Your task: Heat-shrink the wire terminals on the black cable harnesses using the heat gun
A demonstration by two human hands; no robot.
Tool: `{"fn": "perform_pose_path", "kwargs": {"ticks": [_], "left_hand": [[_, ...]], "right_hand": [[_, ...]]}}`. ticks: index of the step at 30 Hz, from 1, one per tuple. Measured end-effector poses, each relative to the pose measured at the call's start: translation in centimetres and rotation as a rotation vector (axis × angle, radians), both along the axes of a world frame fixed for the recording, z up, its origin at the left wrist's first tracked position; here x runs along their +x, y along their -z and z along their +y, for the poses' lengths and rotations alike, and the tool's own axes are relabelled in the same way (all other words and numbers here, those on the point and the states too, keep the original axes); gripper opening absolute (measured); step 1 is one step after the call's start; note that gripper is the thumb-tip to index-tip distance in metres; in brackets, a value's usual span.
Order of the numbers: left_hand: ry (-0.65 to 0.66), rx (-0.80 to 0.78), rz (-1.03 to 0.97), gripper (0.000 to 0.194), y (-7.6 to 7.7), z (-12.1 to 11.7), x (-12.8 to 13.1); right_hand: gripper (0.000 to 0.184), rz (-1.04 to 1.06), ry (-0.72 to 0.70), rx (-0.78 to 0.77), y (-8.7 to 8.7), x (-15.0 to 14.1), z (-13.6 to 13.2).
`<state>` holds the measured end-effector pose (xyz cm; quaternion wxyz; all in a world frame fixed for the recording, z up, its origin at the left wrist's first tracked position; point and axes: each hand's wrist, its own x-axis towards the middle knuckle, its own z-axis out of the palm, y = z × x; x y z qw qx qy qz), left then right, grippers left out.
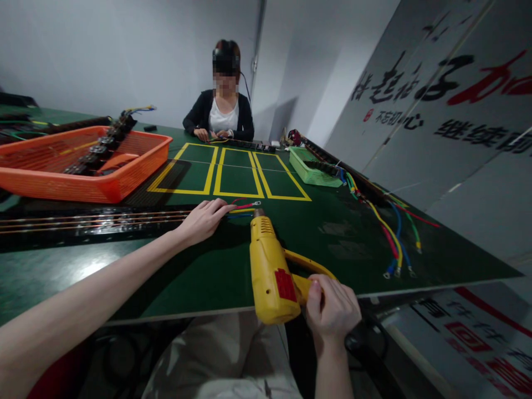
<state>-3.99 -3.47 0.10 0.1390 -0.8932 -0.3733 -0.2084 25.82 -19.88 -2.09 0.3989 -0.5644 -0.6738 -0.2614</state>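
My right hand [332, 310] is wrapped round the handle of a yellow heat gun [268, 266]. The gun's metal nozzle [259, 212] points away from me, close to the ends of some wires. With my left hand [206, 221] I grip a red wire [244, 206] tipped with a bare metal ring lug. Beside it run a yellow wire [243, 210] and a blue wire, their ends partly behind the nozzle. These wires lead out of a long black strip with copper-coloured bars [95, 221], which lies along the table to the left of my hand.
An orange basket [120, 185] holding black strips stands at the left. At the right, a green basket [318, 176] sits beside several coloured lugged cables [393, 238]. Yellow tape rectangles [239, 194] mark the green table [199, 293]. A co-worker [224, 113] sits opposite, hands on wires.
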Motion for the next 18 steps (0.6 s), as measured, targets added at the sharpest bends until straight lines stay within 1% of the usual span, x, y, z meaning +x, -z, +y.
{"fn": "perform_pose_path", "kwargs": {"ticks": [4, 8, 13, 18], "left_hand": [[-0.031, -0.025, -0.025, 0.053, 0.1, 0.3, 0.0], [-0.018, -0.014, -0.013, 0.051, 0.1, 0.3, 0.1], [-0.015, -0.006, 0.035, 0.052, 0.0, 0.1, 0.3], [-0.016, -0.027, 0.010, 0.057, 0.0, 0.2, 0.3]], "right_hand": [[0.025, -0.009, 0.012, 0.002, 0.0, 0.2, 0.0], [0.023, -0.011, 0.012, 0.005, -0.1, -0.2, -0.1], [0.022, 0.016, 0.002, -0.003, 0.1, -2.0, -0.3], [0.022, 0.046, -0.047, -0.028, 0.4, -4.0, -0.6]]}}
